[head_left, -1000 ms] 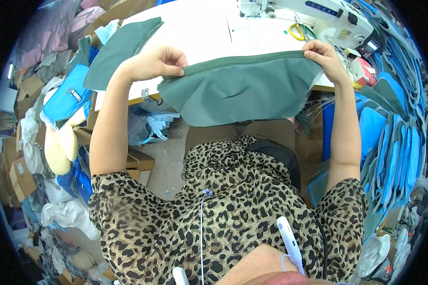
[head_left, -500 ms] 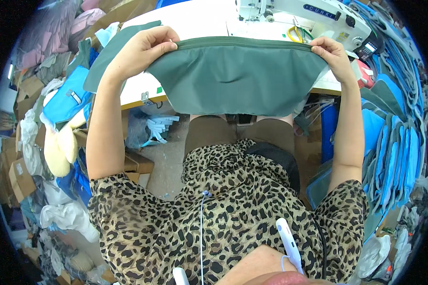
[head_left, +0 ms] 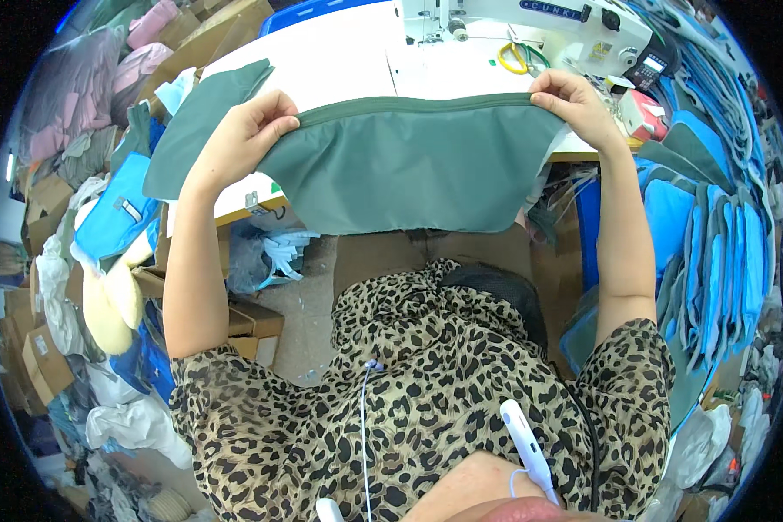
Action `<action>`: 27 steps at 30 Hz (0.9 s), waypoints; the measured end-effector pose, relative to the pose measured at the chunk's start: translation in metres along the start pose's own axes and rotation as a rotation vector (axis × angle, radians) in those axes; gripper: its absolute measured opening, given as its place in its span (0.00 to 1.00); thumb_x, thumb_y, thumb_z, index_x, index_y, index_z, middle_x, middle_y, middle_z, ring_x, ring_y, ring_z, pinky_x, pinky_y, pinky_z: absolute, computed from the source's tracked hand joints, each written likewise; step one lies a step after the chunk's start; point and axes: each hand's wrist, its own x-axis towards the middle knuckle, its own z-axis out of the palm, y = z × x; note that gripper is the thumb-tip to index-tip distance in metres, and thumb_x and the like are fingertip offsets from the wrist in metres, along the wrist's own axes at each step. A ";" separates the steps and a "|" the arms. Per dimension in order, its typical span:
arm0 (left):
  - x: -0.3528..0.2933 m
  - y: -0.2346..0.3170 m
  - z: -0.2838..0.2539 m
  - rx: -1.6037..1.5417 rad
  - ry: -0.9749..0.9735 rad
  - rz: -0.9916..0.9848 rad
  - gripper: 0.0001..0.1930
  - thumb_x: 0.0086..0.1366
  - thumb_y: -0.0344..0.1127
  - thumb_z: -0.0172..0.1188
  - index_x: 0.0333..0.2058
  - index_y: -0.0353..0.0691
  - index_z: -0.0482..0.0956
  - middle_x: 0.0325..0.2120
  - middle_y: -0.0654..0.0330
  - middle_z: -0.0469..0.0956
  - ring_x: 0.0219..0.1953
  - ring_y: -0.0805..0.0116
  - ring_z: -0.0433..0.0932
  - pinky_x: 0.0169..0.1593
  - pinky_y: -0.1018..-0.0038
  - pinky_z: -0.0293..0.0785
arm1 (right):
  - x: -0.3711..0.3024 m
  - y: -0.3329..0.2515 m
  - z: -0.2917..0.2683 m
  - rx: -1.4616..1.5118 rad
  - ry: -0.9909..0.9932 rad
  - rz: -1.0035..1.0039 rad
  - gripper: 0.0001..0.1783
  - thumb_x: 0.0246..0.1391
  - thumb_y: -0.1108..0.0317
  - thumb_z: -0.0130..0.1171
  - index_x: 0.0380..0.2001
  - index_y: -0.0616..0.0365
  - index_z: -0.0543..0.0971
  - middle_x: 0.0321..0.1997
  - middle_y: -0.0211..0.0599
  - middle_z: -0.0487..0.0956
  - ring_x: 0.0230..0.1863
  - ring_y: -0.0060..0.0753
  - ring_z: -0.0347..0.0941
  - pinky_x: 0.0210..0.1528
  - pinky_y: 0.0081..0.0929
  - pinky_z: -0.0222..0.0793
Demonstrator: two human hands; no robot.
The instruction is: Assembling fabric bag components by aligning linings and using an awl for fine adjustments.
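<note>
A dark green fabric panel [head_left: 409, 170] is stretched between my two hands, over the table's front edge and above my lap. Along its upper edge runs a narrow darker strip [head_left: 418, 105] that looks like zipper tape. My left hand [head_left: 244, 143] pinches the left end of that edge between thumb and fingers. At the right end, my right hand [head_left: 576, 106] has a similar pinch. The panel's lower part hangs loose in a rounded shape. Another green fabric piece [head_left: 202, 126] lies on the table beyond and beside my left hand.
A white sewing machine [head_left: 574, 39] stands at the back right of the white table [head_left: 331, 61]. Yellow-handled scissors [head_left: 513, 59] lie near it. A pink box [head_left: 642, 115] is beyond my right hand. Stacked blue and green pieces [head_left: 713, 270] fill the right; cardboard boxes [head_left: 48, 365] crowd the left.
Both hands have brought the green panel closer to my body, its upper edge still stretched between them. The whole view has also shifted a little.
</note>
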 end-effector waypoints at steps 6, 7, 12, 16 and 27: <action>0.009 -0.016 -0.004 0.087 0.008 0.041 0.06 0.63 0.33 0.52 0.31 0.36 0.70 0.23 0.67 0.69 0.28 0.79 0.65 0.35 0.81 0.65 | 0.013 0.018 0.008 -0.117 0.012 -0.018 0.05 0.53 0.69 0.55 0.30 0.60 0.74 0.28 0.20 0.70 0.33 0.12 0.63 0.37 0.13 0.60; 0.014 -0.021 -0.002 0.089 0.007 0.044 0.06 0.63 0.33 0.52 0.31 0.36 0.70 0.23 0.67 0.69 0.28 0.79 0.65 0.35 0.81 0.65 | 0.016 0.024 0.008 -0.117 0.016 -0.019 0.05 0.53 0.69 0.55 0.30 0.60 0.74 0.28 0.20 0.70 0.33 0.12 0.63 0.37 0.13 0.60; 0.025 -0.038 0.003 0.088 0.026 0.000 0.08 0.63 0.36 0.53 0.31 0.36 0.71 0.21 0.67 0.69 0.26 0.79 0.64 0.32 0.81 0.63 | 0.019 0.039 0.010 -0.086 -0.001 0.048 0.06 0.55 0.68 0.55 0.30 0.60 0.74 0.29 0.19 0.71 0.34 0.11 0.64 0.38 0.12 0.60; 0.024 -0.043 0.003 0.063 0.017 -0.041 0.08 0.60 0.35 0.57 0.29 0.37 0.73 0.20 0.69 0.69 0.26 0.81 0.64 0.30 0.83 0.61 | 0.019 0.044 0.015 -0.082 0.035 0.078 0.08 0.53 0.66 0.56 0.29 0.60 0.75 0.24 0.20 0.69 0.30 0.13 0.62 0.35 0.14 0.60; 0.012 -0.042 -0.006 -0.416 0.096 0.067 0.02 0.58 0.30 0.59 0.28 0.39 0.76 0.26 0.70 0.73 0.30 0.83 0.67 0.36 0.84 0.63 | 0.006 0.041 0.012 -0.035 0.018 0.061 0.07 0.54 0.67 0.56 0.30 0.58 0.74 0.28 0.19 0.70 0.32 0.11 0.63 0.37 0.12 0.60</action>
